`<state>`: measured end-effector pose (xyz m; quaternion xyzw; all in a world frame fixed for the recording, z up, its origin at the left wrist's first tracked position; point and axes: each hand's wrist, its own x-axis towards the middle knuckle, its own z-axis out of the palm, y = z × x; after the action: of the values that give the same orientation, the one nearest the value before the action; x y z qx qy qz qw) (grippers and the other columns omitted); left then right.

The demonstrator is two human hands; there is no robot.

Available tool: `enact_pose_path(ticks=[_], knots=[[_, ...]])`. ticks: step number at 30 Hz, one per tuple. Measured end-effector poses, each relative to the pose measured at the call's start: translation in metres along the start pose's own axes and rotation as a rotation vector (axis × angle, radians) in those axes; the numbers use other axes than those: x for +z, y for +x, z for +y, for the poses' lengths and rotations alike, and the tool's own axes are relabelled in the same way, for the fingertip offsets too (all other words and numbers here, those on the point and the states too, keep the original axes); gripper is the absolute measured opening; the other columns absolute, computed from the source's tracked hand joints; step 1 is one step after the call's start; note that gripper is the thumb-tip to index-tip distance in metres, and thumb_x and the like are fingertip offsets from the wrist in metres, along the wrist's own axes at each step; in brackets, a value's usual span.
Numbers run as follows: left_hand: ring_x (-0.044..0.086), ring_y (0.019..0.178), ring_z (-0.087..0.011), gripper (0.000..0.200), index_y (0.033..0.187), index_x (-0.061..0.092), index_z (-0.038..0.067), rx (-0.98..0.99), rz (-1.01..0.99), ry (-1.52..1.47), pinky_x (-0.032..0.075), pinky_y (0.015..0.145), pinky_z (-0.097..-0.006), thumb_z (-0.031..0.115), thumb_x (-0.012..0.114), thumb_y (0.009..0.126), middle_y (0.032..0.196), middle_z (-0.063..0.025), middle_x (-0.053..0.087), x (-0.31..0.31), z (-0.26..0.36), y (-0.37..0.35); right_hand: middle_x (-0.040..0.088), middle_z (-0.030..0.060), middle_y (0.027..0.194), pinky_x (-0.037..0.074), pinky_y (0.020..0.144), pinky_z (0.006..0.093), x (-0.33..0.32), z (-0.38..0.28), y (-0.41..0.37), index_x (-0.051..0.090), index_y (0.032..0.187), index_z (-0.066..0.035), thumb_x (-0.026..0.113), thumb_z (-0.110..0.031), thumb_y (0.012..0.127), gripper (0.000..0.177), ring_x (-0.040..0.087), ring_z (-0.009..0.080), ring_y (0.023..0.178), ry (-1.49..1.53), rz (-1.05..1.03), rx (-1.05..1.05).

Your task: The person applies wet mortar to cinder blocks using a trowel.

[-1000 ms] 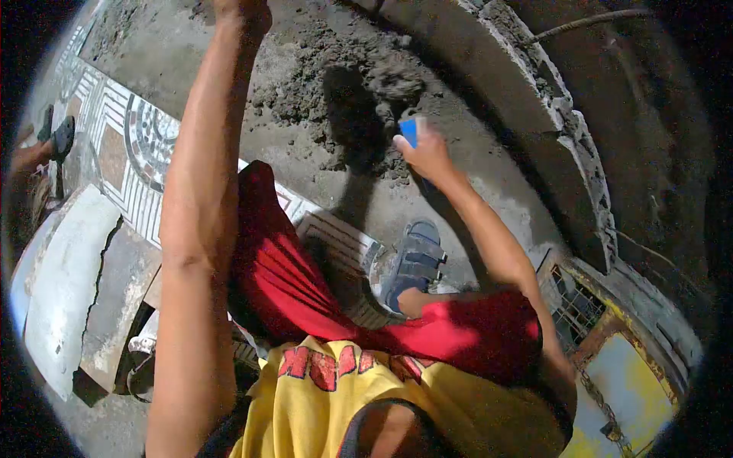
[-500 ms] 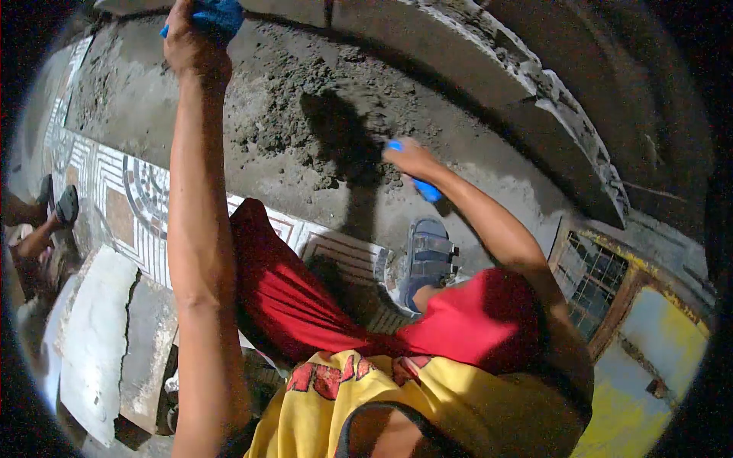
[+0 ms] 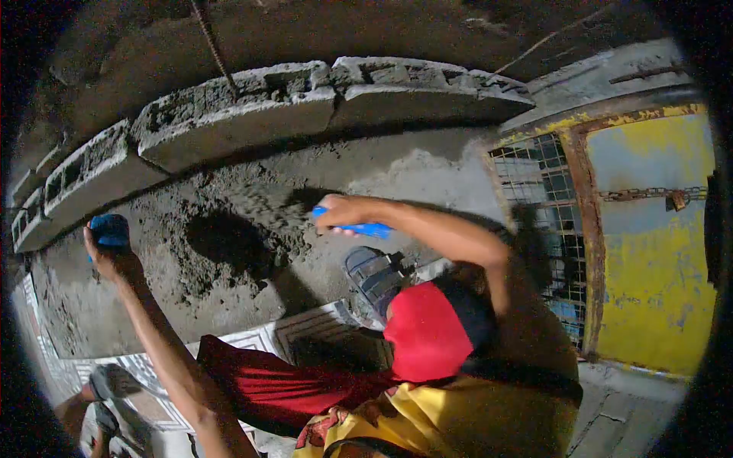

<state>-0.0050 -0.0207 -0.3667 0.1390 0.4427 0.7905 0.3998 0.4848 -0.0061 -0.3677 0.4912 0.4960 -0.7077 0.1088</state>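
While right hand (image 3: 336, 214) grips blue tool (image 3: 372, 229), shirt lettering (image 3: 313, 434) creases illegibly.

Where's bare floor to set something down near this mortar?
Bare floor shows between the right forearm, the blocks and the wire mesh, and between the left forearm, mortar and tiles. Crowded: between left hand and right hand, where mortar spreads.

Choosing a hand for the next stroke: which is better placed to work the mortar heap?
Probably the right hand: it grips a blue handle beside the mortar heap's right edge. The left hand is off to the heap's left, holding a rounded blue object I can't identify.
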Motion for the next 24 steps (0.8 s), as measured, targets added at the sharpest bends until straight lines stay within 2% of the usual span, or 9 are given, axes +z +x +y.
enact_pose_path(ticks=[3, 4, 6, 9, 11, 12, 14, 22, 24], knots=[[0.063, 0.087, -0.0204, 0.029, 0.104, 0.062, 0.009, 0.055, -0.105, -0.041, 0.051, 0.081, -0.0353, 0.035, 0.055, 0.092, 0.098, -0.0036, 0.064, -0.025, -0.019, 0.02, 0.044, -0.0038, 0.056, 0.032, 0.036, 0.0244, -0.032, 0.019, -0.076, 0.047, 0.069, -0.012, 0.062, -0.025, 0.079, 0.022, 0.041, 0.006, 0.043, 0.124, 0.078, 0.069], [0.063, 0.086, -0.0208, 0.029, 0.104, 0.062, 0.008, -0.08, -0.311, -0.132, 0.052, 0.081, -0.0359, 0.034, 0.055, 0.092, 0.097, -0.0038, 0.064, -0.055, -0.025, 0.049, 0.044, -0.0039, 0.057, 0.032, 0.036, 0.0245, -0.041, 0.022, -0.104, 0.047, 0.07, -0.012, 0.062, -0.024, 0.08, 0.022, 0.041, 0.0059, 0.043, 0.186, 0.107, 0.111], [0.063, 0.083, -0.0221, 0.03, 0.103, 0.062, 0.008, 0.046, 0.039, 0.033, 0.052, 0.079, -0.0373, 0.034, 0.056, 0.091, 0.096, -0.005, 0.065, -0.009, -0.03, 0.019, 0.046, -0.0039, 0.058, 0.032, 0.036, 0.024, -0.061, 0.024, -0.161, 0.047, 0.072, -0.013, 0.061, -0.025, 0.08, 0.021, 0.042, 0.0063, 0.043, 0.292, 0.192, 0.218], [0.062, 0.08, -0.0222, 0.032, 0.106, 0.063, 0.006, -0.066, -0.047, 0.014, 0.054, 0.072, -0.0378, 0.033, 0.059, 0.089, 0.097, -0.0075, 0.064, -0.042, -0.039, 0.04, 0.047, -0.0039, 0.059, 0.033, 0.037, 0.0241, -0.088, 0.039, -0.233, 0.048, 0.075, -0.014, 0.061, -0.029, 0.081, 0.02, 0.042, 0.0068, 0.043, 0.356, 0.388, 0.221], [0.062, 0.08, -0.0217, 0.032, 0.107, 0.064, 0.007, 0.208, 0.11, 0.248, 0.054, 0.071, -0.0372, 0.033, 0.058, 0.09, 0.097, -0.0072, 0.064, -0.065, -0.053, 0.045, 0.048, -0.0036, 0.059, 0.034, 0.037, 0.0242, -0.101, 0.046, -0.274, 0.05, 0.078, -0.014, 0.059, -0.032, 0.082, 0.021, 0.043, 0.0074, 0.043, 0.577, 0.53, 0.191], [0.061, 0.08, -0.0216, 0.031, 0.107, 0.065, 0.008, 0.109, -0.018, 0.129, 0.054, 0.071, -0.0368, 0.033, 0.057, 0.09, 0.096, -0.0067, 0.063, -0.089, -0.05, 0.054, 0.048, -0.0036, 0.059, 0.034, 0.037, 0.0242, -0.109, 0.05, -0.291, 0.05, 0.078, -0.014, 0.059, -0.032, 0.082, 0.021, 0.043, 0.0074, 0.043, 0.58, 0.547, 0.187], [0.061, 0.079, -0.0213, 0.03, 0.107, 0.066, 0.009, 0.291, -0.01, 0.299, 0.054, 0.072, -0.0371, 0.032, 0.057, 0.091, 0.097, -0.0068, 0.063, -0.121, -0.053, 0.076, 0.049, -0.0026, 0.059, 0.036, 0.038, 0.0249, -0.129, 0.057, -0.318, 0.052, 0.08, -0.013, 0.056, -0.034, 0.083, 0.021, 0.043, 0.0085, 0.043, 0.813, 0.724, 0.071], [0.049, 0.067, -0.0152, 0.015, 0.087, 0.05, 0.015, 0.192, 0.092, 0.229, 0.045, 0.064, -0.0334, 0.029, 0.053, 0.091, 0.079, 0.0001, 0.047, -0.085, 0.017, 0.016, 0.047, 0.0016, 0.053, 0.041, 0.041, 0.0294, -0.294, 0.093, -0.306, 0.051, 0.078, -0.006, 0.05, -0.032, 0.084, 0.027, 0.044, 0.0165, 0.042, 1.077, 0.904, -0.651], [0.046, 0.064, -0.0137, 0.016, 0.082, 0.046, 0.016, 0.188, 0.069, 0.191, 0.042, 0.062, -0.0325, 0.029, 0.052, 0.091, 0.075, 0.0018, 0.043, -0.076, 0.03, 0.004, 0.051, 0.0064, 0.06, 0.046, 0.046, 0.0338, -0.334, 0.091, -0.289, 0.05, 0.076, -0.006, 0.052, -0.03, 0.082, 0.024, 0.049, 0.0207, 0.048, 0.988, 1.363, -0.793]])
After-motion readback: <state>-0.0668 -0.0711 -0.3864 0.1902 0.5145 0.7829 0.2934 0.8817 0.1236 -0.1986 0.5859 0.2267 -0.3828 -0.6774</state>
